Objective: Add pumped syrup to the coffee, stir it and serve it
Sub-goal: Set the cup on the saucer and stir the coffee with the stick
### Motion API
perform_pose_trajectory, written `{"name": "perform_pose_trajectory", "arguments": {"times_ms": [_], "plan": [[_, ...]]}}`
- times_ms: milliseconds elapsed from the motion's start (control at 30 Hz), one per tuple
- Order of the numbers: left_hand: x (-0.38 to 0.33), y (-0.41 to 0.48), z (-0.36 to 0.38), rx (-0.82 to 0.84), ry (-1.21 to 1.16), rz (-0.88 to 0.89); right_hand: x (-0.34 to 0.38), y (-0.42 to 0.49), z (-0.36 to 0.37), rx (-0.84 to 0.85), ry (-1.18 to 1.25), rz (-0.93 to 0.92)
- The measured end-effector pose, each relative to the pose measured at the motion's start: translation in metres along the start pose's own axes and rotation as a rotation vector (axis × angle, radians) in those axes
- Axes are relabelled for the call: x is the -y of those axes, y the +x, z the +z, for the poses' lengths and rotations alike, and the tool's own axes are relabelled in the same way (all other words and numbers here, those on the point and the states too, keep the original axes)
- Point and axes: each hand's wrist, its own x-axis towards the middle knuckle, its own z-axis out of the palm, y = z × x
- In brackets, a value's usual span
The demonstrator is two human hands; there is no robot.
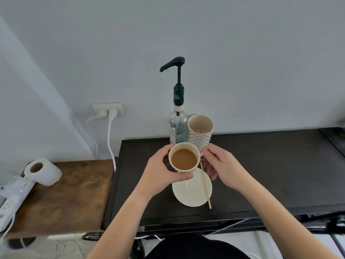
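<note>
A cream cup of milky coffee (183,159) is held above the dark table, lifted off its white saucer (192,191). My left hand (160,174) wraps around the cup's left side and bottom. My right hand (220,165) pinches the cup's handle on the right. A wooden stir stick (205,185) lies across the saucer's right edge. Behind the cup stands a clear syrup bottle (177,128) with a dark green pump (172,65), its spout pointing left.
A patterned cup (200,133) holding several stir sticks stands right of the bottle. The black table (270,174) runs to the right. A lower wooden side table (71,189) at left carries a paper roll (43,171) and a power strip (11,202). Cables hang from a wall socket (108,111).
</note>
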Motion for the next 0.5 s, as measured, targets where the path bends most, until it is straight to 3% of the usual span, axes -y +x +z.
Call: {"name": "perform_pose_trajectory", "arguments": {"times_ms": [500], "plan": [[0.064,-0.011,0.058,0.160,-0.017,-0.140,-0.087,-0.019,0.028,0.039,0.022,0.234]]}}
